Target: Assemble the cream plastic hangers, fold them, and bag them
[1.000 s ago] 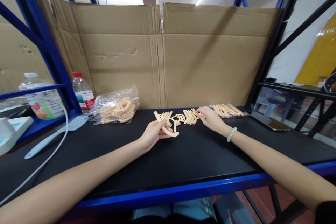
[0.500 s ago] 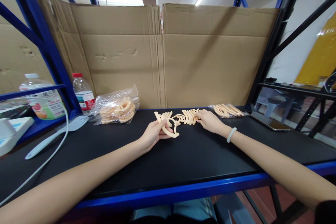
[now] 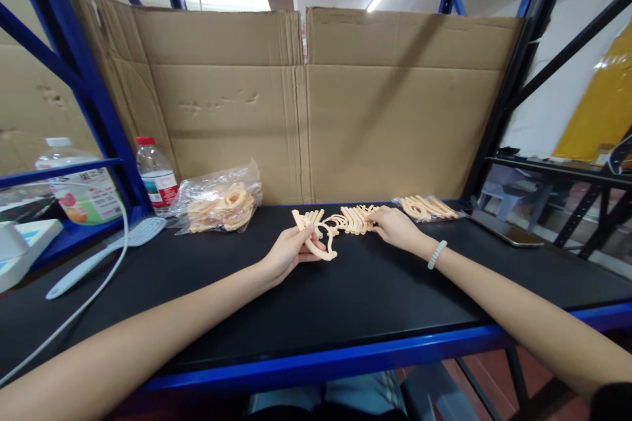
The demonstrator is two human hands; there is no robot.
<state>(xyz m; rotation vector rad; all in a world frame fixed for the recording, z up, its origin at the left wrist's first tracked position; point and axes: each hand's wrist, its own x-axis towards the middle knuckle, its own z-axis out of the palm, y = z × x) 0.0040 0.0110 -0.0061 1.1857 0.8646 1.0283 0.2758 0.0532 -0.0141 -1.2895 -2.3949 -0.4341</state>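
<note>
My left hand is closed around pale cream, curved pieces that look like wood or plastic, held just above the black tabletop. They form an arc with a longer bar rising to the upper left. Just behind lie more loose cream pieces: a short group of sticks, some arcs and a row of wavy pieces. At that row's right end is my right hand, its fingers bent and drawn together among the pieces. What sits between those fingertips is hidden.
A plastic bag of cream pieces lies back left, near a red-capped bottle and a hairbrush. Back right are a smaller bag and a phone-like slab. Cardboard walls the back; a white cable crosses the left.
Almost nothing differs. The row of wavy pieces by my right hand sits very slightly further left; both hands stay in nearly the same places.
</note>
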